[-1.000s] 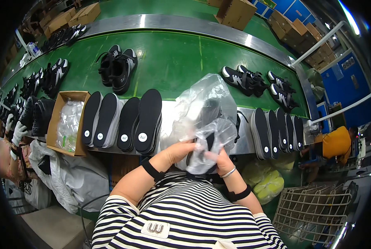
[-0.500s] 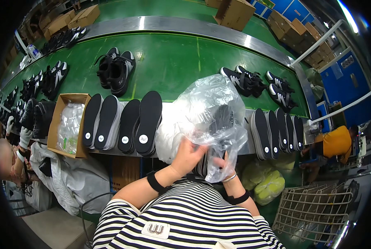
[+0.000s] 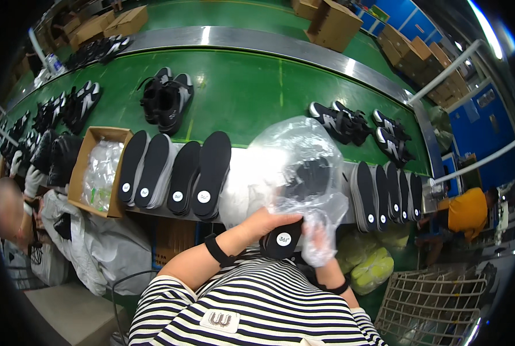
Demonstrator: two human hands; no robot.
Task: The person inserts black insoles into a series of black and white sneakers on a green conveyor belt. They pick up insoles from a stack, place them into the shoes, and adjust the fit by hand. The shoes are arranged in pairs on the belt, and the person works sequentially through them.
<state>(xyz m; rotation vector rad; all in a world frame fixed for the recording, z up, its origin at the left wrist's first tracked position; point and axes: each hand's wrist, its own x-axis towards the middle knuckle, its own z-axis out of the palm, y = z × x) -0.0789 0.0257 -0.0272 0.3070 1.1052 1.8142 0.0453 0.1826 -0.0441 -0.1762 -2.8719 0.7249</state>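
My left hand (image 3: 263, 224) grips the heel end of a black insole (image 3: 282, 239) with a round white sticker, close to my chest. My right hand (image 3: 320, 239) is wrapped in the lower part of a clear plastic bag (image 3: 295, 155) and holds it up. More black insoles (image 3: 308, 177) show dimly inside the bag. The bag rises above the near edge of the work shelf.
Rows of black insoles (image 3: 177, 173) lie left of the bag and more insoles (image 3: 384, 193) to the right. A cardboard box of clear bags (image 3: 96, 170) stands left. Black shoes (image 3: 168, 101) ride the green conveyor (image 3: 257, 92). A wire basket (image 3: 430, 303) sits at lower right. Another person's gloved hand (image 3: 29, 179) is at far left.
The bag was first lifted and opened up above the shelf. My left hand has since drawn one black insole out of its lower end toward my chest.
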